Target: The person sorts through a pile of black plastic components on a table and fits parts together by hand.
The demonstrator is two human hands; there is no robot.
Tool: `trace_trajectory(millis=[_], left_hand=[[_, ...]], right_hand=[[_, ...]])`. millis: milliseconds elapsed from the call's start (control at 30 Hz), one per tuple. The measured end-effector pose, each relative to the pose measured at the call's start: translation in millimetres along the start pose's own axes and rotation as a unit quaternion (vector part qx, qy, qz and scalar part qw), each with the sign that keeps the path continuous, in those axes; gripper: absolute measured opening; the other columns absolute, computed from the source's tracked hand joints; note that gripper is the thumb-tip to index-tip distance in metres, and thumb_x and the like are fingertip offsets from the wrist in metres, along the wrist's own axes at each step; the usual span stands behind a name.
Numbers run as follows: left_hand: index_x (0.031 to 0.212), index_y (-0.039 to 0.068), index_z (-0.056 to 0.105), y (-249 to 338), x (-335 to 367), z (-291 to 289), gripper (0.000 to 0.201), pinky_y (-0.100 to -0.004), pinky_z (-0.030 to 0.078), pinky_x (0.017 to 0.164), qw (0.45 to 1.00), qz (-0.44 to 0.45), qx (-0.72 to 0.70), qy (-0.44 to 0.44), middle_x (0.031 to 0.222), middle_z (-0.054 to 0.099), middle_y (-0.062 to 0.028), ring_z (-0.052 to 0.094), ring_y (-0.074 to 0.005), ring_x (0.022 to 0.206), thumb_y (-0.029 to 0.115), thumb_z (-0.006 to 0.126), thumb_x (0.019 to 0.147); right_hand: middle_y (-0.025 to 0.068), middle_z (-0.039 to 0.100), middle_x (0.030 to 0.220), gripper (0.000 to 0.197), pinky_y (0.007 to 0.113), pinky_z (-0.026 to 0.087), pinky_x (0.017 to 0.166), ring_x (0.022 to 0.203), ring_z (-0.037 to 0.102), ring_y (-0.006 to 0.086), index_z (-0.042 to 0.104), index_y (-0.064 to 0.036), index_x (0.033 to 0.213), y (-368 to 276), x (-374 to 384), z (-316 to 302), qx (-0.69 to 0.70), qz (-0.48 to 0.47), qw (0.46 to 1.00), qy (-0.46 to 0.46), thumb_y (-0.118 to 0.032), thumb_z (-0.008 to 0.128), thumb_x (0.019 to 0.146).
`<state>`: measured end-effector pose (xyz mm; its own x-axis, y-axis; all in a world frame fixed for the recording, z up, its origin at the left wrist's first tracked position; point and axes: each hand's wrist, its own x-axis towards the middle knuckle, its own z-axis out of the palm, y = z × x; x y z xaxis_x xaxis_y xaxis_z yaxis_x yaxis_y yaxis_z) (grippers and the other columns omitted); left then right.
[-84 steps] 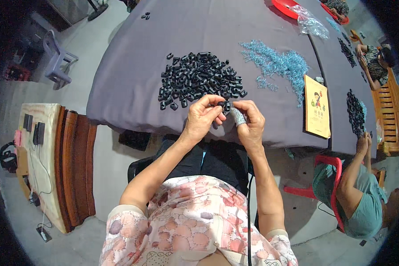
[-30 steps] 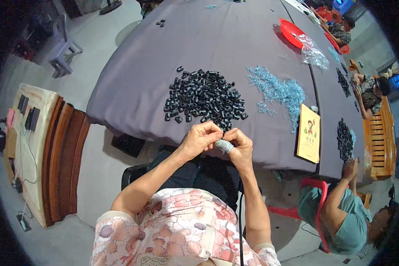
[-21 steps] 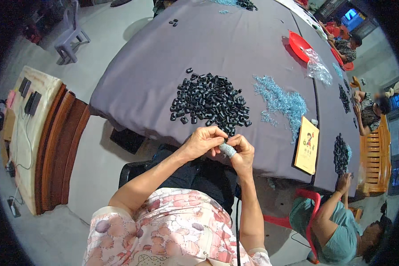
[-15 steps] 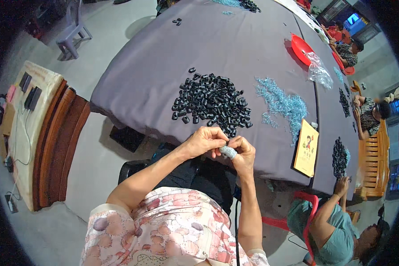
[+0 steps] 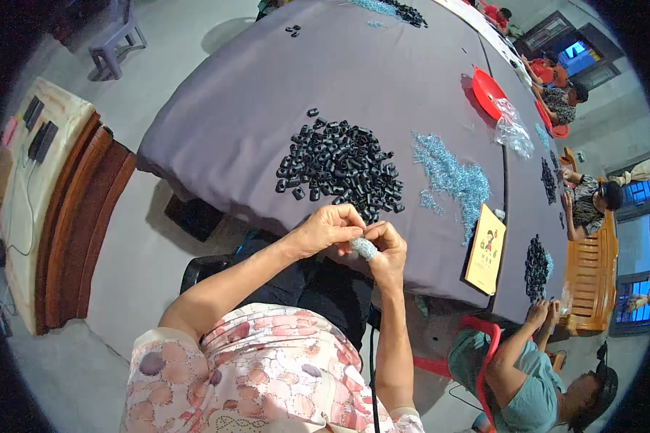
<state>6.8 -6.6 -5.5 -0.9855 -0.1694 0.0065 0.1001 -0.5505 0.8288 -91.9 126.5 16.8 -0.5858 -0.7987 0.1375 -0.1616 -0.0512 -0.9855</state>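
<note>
At the table's near edge my left hand and my right hand meet fingertip to fingertip. Both are closed in a pinch, and whatever lies between the fingers is too small or hidden to name. A pale grey speckled wrap covers my right thumb. Just beyond my fingers spreads a heap of small black plastic parts. To its right lies a loose scatter of tiny blue-silver pieces.
The grey tablecloth drapes over the near edge. On the right are a yellow booklet, a red plate and a clear plastic bag. A seated person works nearby on a red chair. A wooden cabinet stands left.
The whole view has shifted slightly, so most things sit a little further left. My hands keep the same pinched pose together.
</note>
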Motion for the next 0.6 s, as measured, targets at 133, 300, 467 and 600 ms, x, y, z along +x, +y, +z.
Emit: trace_trajectory(millis=[133,300,467,600], left_hand=[[0.094,0.003,0.056,-2.3,0.9,-0.4,0.011,-0.0187,0.047,0.048,0.997,0.02,-0.053,0.052,0.077,0.062,-0.0053,0.059,-0.0081,0.059,0.012,0.059,0.088],[0.095,0.002,0.056,-0.3,-0.8,-1.9,0.011,-0.019,0.048,0.05,0.996,0.02,-0.064,0.051,0.078,0.062,-0.0075,0.059,-0.0084,0.06,0.011,0.059,0.089],[0.096,0.002,0.056,-1.9,0.3,-2.2,0.012,-0.0194,0.048,0.05,0.994,0.019,-0.092,0.049,0.079,0.062,-0.0079,0.059,-0.0087,0.061,0.011,0.059,0.089],[0.097,0.002,0.056,-1.0,0.6,-1.8,0.012,-0.0198,0.048,0.05,0.994,0.012,-0.097,0.054,0.08,0.062,-0.0086,0.059,-0.0094,0.062,0.011,0.058,0.089]], right_hand=[[0.0004,0.055,0.079,0.007,0.021,0.043,0.065,0.071,0.051,0.0081,0.056,-0.0011,0.083,-24.5,8.4,1.8,0.006,0.015,0.999,0.03,0.0,0.062,0.079],[0.0064,0.064,0.084,0.014,0.027,0.046,0.068,0.075,0.057,0.0134,0.063,0.0002,0.094,-27.8,60.1,-23.9,-0.247,-0.039,0.962,0.11,-0.003,0.06,0.081],[0.0154,0.061,0.086,0.023,0.035,0.048,0.072,0.078,0.061,0.0267,0.063,-0.0001,0.097,-0.9,120.7,-47.0,-0.354,-0.1,0.923,0.11,0.001,0.055,0.076],[0.0184,0.06,0.09,0.026,0.039,0.048,0.077,0.084,0.06,0.0325,0.063,-0.0009,0.1,14.5,149.4,-44.1,-0.432,-0.077,0.894,0.091,-0.001,0.055,0.075]])
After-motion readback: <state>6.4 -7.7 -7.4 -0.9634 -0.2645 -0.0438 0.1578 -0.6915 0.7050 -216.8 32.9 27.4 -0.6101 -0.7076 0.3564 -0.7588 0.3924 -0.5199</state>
